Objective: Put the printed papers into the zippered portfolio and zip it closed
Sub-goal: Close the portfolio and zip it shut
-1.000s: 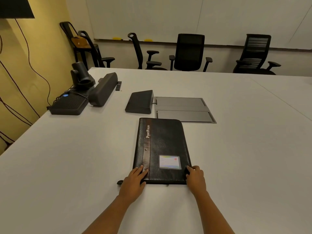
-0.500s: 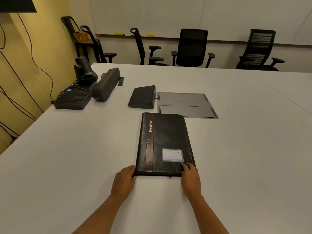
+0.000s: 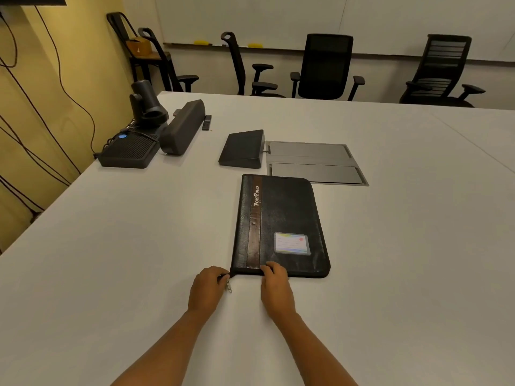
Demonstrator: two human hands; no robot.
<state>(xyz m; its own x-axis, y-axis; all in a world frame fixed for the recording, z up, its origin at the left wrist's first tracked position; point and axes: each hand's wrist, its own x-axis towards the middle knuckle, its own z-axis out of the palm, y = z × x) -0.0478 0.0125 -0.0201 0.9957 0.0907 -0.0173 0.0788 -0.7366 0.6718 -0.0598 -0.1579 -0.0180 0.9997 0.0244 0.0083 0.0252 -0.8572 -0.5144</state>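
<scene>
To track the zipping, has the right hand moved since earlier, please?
Yes: the right hand slid left along the portfolio edge, from its right corner to the brown strip.

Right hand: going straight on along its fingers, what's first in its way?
The portfolio: the right hand rests its fingertips on the near edge, so it would probably slide up the cover.

Portfolio, black cover: white lettering "PortFolio" printed lengthwise on the brown strip, toward the far end, reading sideways from here. Card in the clear window near the cover's near right corner carries printed lines and a red mark, probably a name label; too small to read.
</scene>
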